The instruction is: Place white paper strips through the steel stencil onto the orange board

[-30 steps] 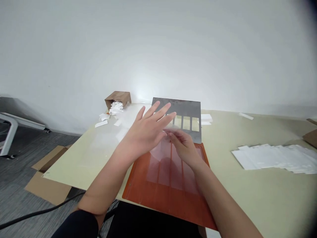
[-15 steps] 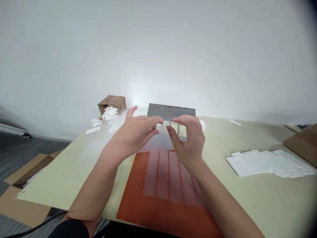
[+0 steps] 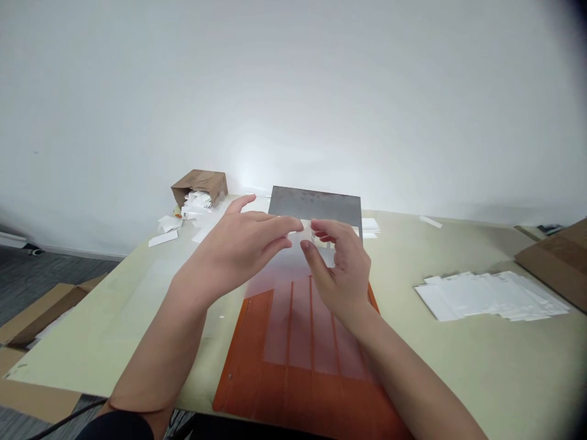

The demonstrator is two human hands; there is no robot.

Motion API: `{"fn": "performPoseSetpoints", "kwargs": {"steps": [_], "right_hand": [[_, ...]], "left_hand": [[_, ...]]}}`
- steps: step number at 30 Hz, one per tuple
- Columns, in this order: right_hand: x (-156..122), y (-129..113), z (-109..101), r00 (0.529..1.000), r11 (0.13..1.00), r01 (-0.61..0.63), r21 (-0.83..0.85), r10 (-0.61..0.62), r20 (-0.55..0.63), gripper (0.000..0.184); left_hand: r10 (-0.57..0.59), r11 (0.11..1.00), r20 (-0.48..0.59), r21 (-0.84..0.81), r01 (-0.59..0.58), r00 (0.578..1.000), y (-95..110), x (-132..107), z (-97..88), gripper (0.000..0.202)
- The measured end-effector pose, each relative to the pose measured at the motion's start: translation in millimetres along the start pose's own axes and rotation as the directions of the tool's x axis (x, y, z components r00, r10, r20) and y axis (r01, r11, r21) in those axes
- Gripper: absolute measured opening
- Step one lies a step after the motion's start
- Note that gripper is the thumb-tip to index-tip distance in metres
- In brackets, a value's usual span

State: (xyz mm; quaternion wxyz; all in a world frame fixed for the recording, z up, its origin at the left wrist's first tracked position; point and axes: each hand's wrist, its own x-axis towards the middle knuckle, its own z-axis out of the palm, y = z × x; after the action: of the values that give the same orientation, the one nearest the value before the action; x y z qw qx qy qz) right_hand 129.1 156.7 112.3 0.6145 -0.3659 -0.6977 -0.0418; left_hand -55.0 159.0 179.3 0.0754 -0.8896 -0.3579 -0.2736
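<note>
Near orange board (image 3: 250,366), L hand (image 3: 247,241) & R hand (image 3: 346,269) nearly tip-to-tip, R curled, both grips unclear

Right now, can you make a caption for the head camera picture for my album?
Left hand and right hand close together near an orange board, overlapping white sheets at right.
</note>
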Motion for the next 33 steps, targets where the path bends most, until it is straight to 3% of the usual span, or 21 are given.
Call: {"fn": "performPoseSetpoints", "kwargs": {"steps": [10, 19, 28, 33], "right_hand": [[-0.3, -8.8, -9.1, 0.997, 0.997, -0.074, 0.036, 0.073, 0.03, 0.006], [-1.2, -12.1, -11.3, 0.994, 0.993, -0.113, 0.015, 0.113, -0.002, 0.005], [-5.2, -11.7, -10.9, 0.973, 0.963, -0.232, 0.139, 0.229, 0.035, 0.002], [-5.4, -12.0, -9.5, 0.977, 0.966, -0.214, 0.144, 0.214, 0.015, 0.005]], "left_hand": [[0.027, 0.998, 0.025, 0.048, -0.028, 0.999, 5.4, -4.0, 1.0, 0.023], [0.069, 0.991, 0.052, 0.107, -0.075, 0.996, 9.6, -3.2, 0.5, 0.025], [0.044, 0.994, 0.088, 0.097, -0.052, 0.995, 10.4, -3.5, 1.4, 0.029], [0.06, 0.991, 0.082, 0.114, -0.069, 0.995, 10.9, -3.8, 2.6, 0.031]]}}
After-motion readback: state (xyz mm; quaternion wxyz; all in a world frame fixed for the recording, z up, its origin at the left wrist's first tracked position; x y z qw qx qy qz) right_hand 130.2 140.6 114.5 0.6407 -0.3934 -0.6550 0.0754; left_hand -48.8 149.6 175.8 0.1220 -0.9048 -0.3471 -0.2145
